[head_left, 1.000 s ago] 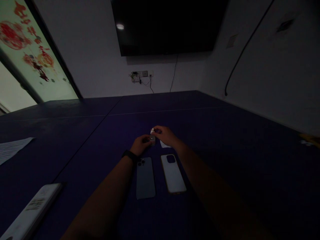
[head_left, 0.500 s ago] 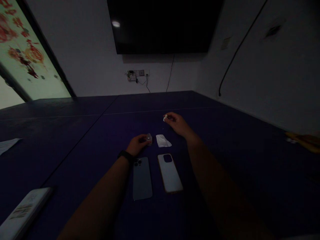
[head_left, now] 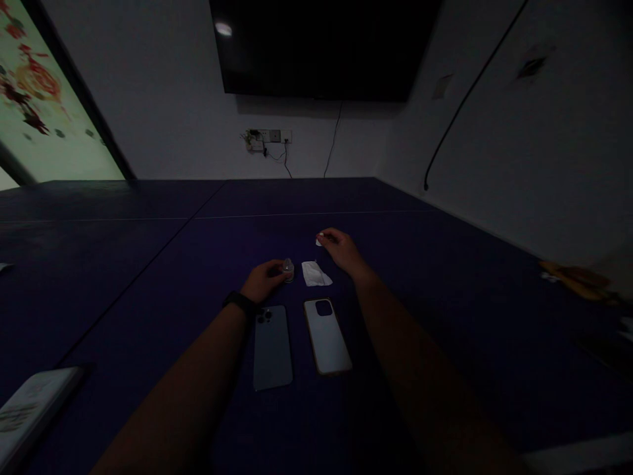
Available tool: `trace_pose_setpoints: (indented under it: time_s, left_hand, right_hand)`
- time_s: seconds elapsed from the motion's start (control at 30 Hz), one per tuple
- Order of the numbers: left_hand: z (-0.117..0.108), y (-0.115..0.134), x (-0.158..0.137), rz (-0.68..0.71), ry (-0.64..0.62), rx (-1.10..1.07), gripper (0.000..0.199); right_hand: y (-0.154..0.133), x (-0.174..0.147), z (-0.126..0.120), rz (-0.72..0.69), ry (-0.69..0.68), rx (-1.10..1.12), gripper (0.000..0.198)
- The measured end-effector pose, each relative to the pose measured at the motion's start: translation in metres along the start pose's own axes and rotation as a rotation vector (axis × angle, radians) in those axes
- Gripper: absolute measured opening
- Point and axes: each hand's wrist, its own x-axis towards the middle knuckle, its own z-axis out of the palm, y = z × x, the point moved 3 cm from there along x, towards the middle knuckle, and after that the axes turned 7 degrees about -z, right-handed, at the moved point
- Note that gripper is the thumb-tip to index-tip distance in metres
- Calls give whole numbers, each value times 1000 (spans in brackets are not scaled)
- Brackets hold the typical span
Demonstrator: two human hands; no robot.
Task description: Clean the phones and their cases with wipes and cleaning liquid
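My left hand (head_left: 263, 282), with a black band at the wrist, grips a small clear bottle (head_left: 288, 271) standing on the dark blue table. Above and to the right, my right hand (head_left: 341, 251) pinches a white-topped dropper (head_left: 319, 241); its thin lower end shows only faintly in the dim light. A crumpled white tissue (head_left: 315, 274) lies between the bottle and my right forearm. Closer to me, a phone (head_left: 273, 349) rests back up, with its cameras at the far end. Beside it on the right is a pale phone case (head_left: 328, 338) with a brownish rim.
A white box-like object (head_left: 37, 409) sits at the near left. Yellowish items (head_left: 576, 280) are at the right edge. Seams cross the table (head_left: 163, 343). On the far wall are a dark screen (head_left: 324, 49) and sockets with cables (head_left: 270, 137).
My right hand has lowered the dropper a little towards the tissue. The bottle stays in my left hand. The view has turned slightly, so everything appears shifted left.
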Motion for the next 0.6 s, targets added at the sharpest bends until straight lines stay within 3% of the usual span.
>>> trace_pose_setpoints:
  time_s: [0.6]
  left_hand:
    - [1, -2, 1, 35, 13, -18, 40]
  right_hand:
    - [15, -9, 10, -8, 4, -32, 25]
